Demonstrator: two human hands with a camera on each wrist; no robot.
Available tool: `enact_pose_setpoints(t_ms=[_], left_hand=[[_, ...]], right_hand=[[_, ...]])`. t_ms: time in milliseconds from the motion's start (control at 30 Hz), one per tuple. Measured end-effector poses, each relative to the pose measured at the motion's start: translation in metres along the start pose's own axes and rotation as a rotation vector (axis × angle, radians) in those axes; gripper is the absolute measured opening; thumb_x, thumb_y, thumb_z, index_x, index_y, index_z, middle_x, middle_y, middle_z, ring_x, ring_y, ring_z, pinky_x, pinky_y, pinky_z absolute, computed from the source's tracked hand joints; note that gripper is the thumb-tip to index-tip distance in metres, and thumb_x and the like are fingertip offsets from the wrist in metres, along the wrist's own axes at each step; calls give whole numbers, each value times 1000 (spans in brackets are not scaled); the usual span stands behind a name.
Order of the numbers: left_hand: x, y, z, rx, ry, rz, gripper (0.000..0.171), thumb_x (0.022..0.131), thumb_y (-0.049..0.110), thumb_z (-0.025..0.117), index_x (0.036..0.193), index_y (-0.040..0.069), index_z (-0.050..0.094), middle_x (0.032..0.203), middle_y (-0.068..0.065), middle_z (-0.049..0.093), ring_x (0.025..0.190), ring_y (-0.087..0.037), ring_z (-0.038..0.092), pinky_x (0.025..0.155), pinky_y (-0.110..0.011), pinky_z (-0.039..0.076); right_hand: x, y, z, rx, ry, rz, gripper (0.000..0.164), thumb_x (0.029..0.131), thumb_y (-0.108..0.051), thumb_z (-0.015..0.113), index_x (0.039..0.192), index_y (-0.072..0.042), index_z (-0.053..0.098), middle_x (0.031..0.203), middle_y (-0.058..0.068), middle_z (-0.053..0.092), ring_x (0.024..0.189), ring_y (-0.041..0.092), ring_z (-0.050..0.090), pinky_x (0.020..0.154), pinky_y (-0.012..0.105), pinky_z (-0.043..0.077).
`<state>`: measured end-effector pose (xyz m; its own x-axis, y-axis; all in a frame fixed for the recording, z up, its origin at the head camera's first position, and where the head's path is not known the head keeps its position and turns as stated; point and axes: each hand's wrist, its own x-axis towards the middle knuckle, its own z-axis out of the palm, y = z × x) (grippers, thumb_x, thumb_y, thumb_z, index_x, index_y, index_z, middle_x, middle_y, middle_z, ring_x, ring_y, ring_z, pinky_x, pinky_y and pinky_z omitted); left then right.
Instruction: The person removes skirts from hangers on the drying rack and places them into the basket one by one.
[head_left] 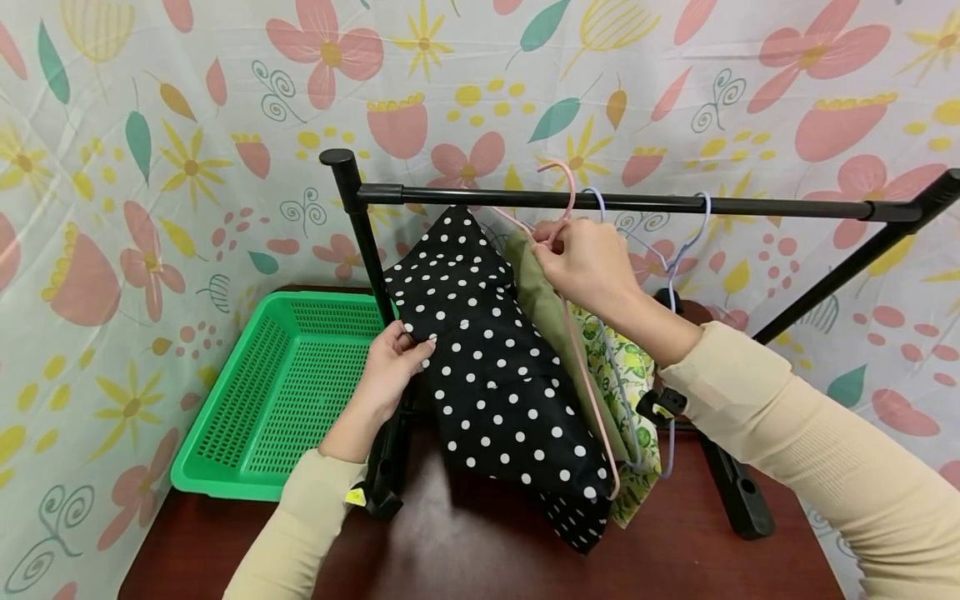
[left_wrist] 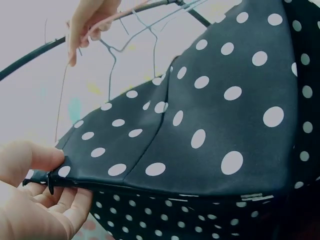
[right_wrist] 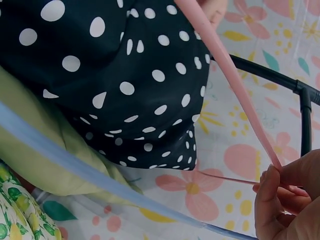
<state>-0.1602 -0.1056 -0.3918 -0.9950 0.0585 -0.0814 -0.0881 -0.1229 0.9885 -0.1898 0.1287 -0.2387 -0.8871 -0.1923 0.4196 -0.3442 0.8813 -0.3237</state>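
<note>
My left hand [head_left: 390, 367] pinches the left edge of a black cloth with white polka dots [head_left: 487, 367], thumb on top and fingers below in the left wrist view. Near the rack bar, my right hand [head_left: 592, 258] grips a pink hanger [head_left: 564, 179] just under its hook. The dotted cloth hangs over the pink hanger, one arm of which shows along the cloth's right side. Right behind it hangs an olive green cloth [head_left: 540, 292], then a lemon-print cloth [head_left: 626, 358] on a blue hanger [head_left: 611, 358].
The black rack [head_left: 465, 197] stands on a dark red table [head_left: 480, 550]. A green plastic basket [head_left: 225, 367] sits left of the rack's left post. Another pale blue hanger [head_left: 705, 217] hangs farther right on the bar. A floral curtain [head_left: 225, 108] covers the back.
</note>
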Motion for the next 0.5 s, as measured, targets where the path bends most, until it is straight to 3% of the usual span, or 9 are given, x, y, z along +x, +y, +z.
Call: enact_pose_setpoints(t_ms=[133, 500], left_hand=[[-3, 14, -1, 56, -26, 24, 33, 87, 0, 58, 118, 1, 48, 95, -3, 61, 76, -9, 58, 65, -21, 48], [-7, 47, 0, 246, -75, 137, 26, 86, 3, 61, 111, 1, 52, 101, -15, 64, 80, -14, 60, 68, -23, 49]], right_hand=[[-1, 1, 0, -6, 3, 2, 40, 84, -19, 53, 44, -12, 47, 44, 1, 44, 44, 21, 43, 42, 31, 31], [-5, 5, 2, -4, -2, -12, 38, 85, -19, 55, 48, -11, 51, 44, 0, 44, 44, 21, 45, 43, 31, 31]])
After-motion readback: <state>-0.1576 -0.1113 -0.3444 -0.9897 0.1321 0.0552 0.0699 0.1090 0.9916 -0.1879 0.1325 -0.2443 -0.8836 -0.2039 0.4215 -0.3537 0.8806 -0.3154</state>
